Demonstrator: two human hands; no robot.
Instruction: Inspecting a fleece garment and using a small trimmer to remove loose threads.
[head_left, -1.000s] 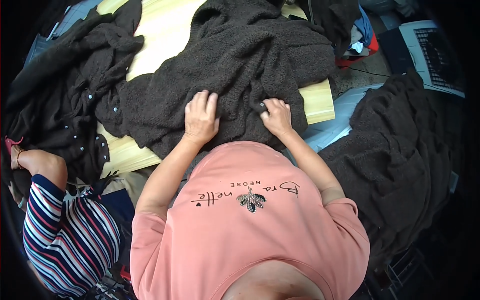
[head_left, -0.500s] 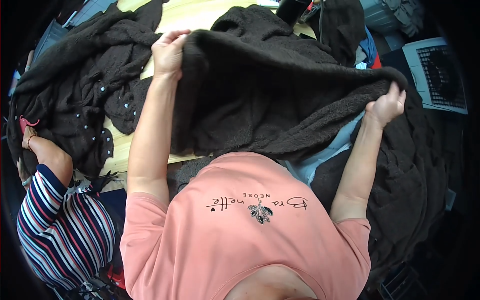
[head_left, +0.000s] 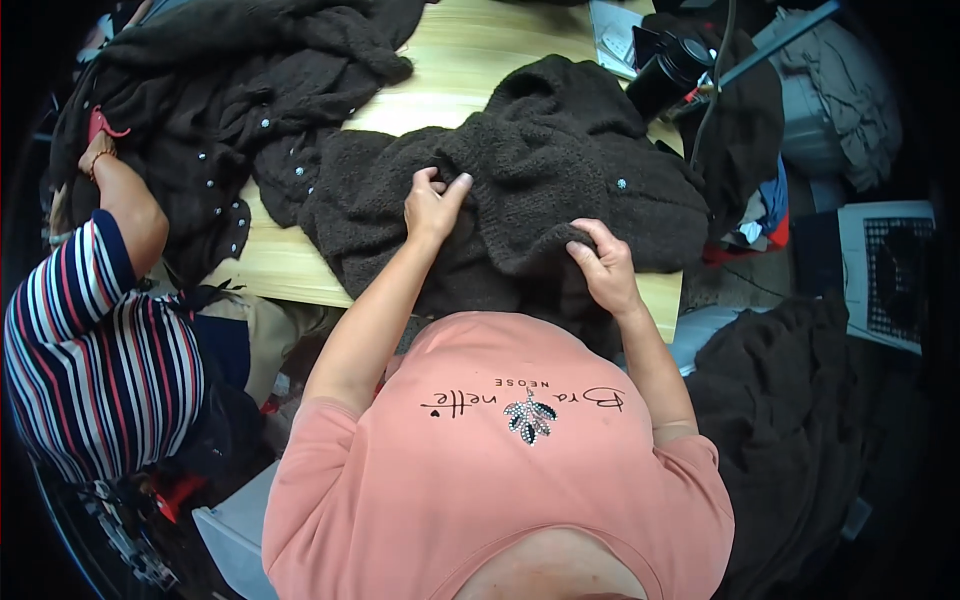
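The pale wooden table carries the dark brown knitted garment, which lies over its near edge, close to the near right corner. Your left hand touches the cloth, thumb and forefinger slightly apart; whether they grip, I cannot tell. Your right hand pinches a fold narrowly.

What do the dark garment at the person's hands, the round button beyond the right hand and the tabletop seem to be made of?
Dark brown garment: probably wool or synthetic knit, matte and fuzzy; its surface looks nubbly.
Round button: perhaps glass, plastic or metal, shiny; it glints.
Tabletop: wood or woodgrain laminate, smooth, slight sheen; pale yellow grain streaks show.
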